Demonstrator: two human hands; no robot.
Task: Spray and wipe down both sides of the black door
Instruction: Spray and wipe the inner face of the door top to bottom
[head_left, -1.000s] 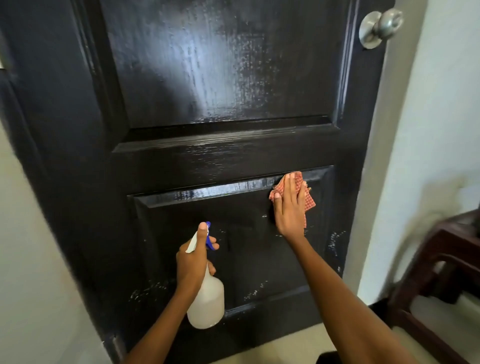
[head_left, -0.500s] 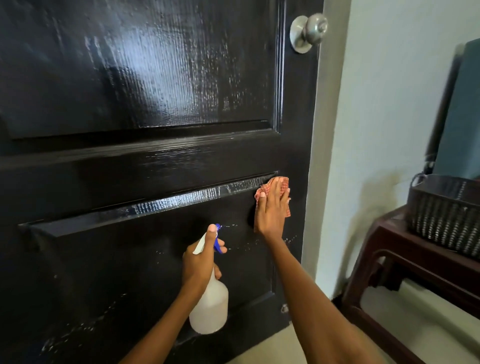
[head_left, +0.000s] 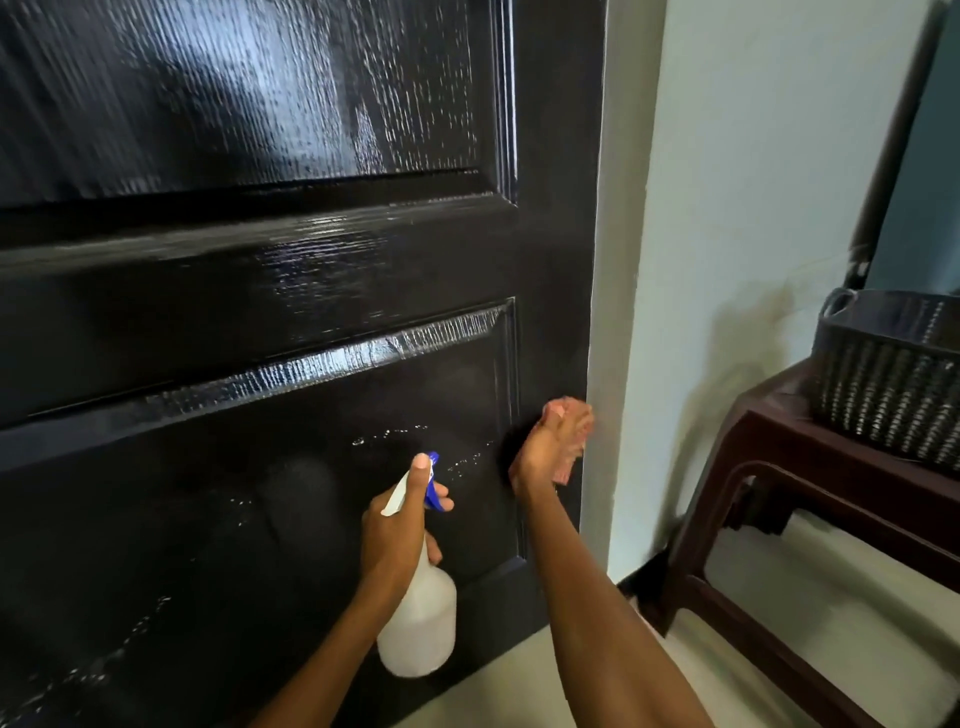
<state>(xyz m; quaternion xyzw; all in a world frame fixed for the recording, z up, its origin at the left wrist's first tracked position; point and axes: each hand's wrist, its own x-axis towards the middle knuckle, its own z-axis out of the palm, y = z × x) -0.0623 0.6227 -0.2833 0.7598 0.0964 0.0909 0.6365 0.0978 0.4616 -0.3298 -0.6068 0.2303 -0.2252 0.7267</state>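
Observation:
The glossy black panelled door (head_left: 260, 270) fills the left and middle of the view, with droplets and wet streaks on its lower panel. My left hand (head_left: 395, 540) grips the neck of a white spray bottle (head_left: 421, 629) with a blue trigger, nozzle towards the door. My right hand (head_left: 545, 447) presses a reddish checked cloth (head_left: 564, 470) flat against the door's right stile, close to its edge. The hand is motion-blurred and covers most of the cloth.
A pale wall (head_left: 727, 208) and door frame run along the door's right side. A dark wooden stool or table (head_left: 769, 467) stands at the right with a dark woven basket (head_left: 883, 379) on it. Light floor (head_left: 519, 691) lies below.
My right hand slid the cloth down and right, from the lower panel's top corner to the door's edge. The view shifted right and closer; the knob left the frame. The bottle hand barely moved.

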